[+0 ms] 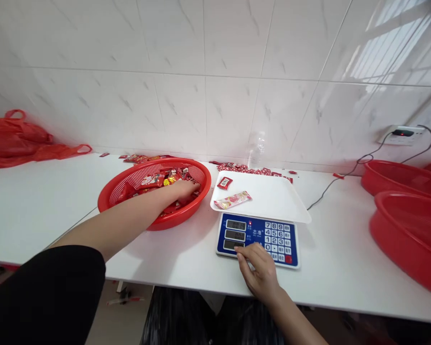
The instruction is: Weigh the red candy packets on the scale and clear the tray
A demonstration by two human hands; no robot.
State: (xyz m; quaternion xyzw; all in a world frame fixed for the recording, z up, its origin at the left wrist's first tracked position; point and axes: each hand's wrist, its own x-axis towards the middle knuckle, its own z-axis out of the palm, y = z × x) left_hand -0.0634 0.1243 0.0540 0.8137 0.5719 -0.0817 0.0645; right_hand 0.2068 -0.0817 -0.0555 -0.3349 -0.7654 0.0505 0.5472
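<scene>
My left hand reaches into a red perforated plastic basket at its right side. The fingers curl down among small red snack packets, and their tips are hidden. My right hand hovers by the lower left displays of a blue digital scale, fingers closed together with nothing visible in them. On the scale's white tray lie a small red packet and a long pink-and-cream packet. The top display seems to read 0.015.
Red plastic bags lie at the far left. More red packets line the wall, near a clear plastic bottle. Red baskets stand at the right. A cable runs from the scale to a wall socket.
</scene>
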